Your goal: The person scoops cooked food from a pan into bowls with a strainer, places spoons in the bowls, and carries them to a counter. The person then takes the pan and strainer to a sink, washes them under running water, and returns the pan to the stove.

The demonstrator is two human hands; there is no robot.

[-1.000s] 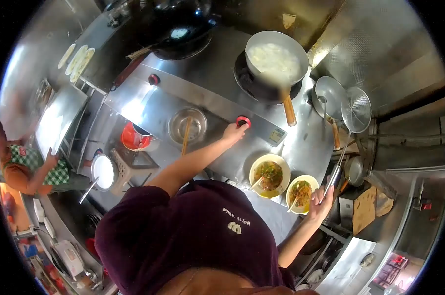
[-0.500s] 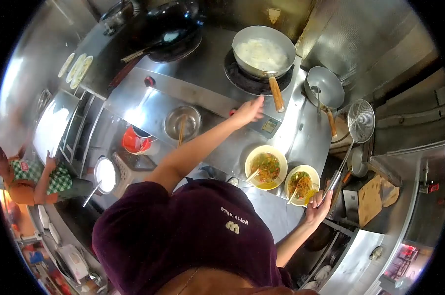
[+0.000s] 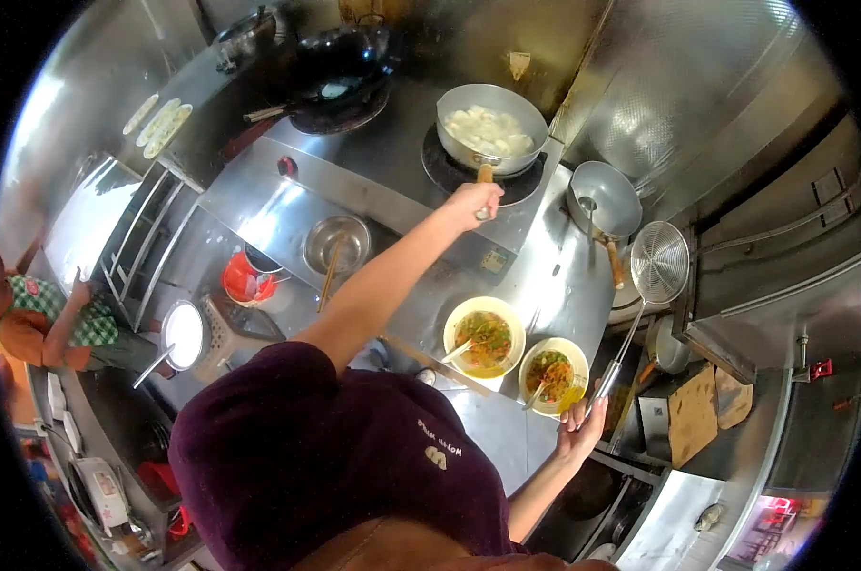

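Note:
My left hand point(image 3: 475, 206) is closed around the wooden handle of a grey saucepan point(image 3: 471, 159) at the back burner. Pale dumplings point(image 3: 489, 128) fill the saucepan. Held in my right hand point(image 3: 580, 430), a wire-mesh skimmer point(image 3: 660, 263) points up and away, its round basket near a second pan. Close by my right hand, a small cream bowl point(image 3: 581, 364) holds chopped greens and red-brown seasoning, with a spoon in it. To its left stands a larger cream bowl point(image 3: 450, 330) with similar contents and a white spoon.
A grey pan point(image 3: 613, 181) with a ladle inside sits right of the burner. Left of my forearm is a steel bowl point(image 3: 313, 249) with chopsticks. A black wok point(image 3: 340, 62) occupies the back left burner. Another person point(image 3: 64, 319) stands far left, beyond a red bucket point(image 3: 234, 277).
My left hand has gone from open beside the saucepan handle to closed around it. The handle has swung left, toward me. Dumplings show more clearly through less steam. The whole view has shifted.

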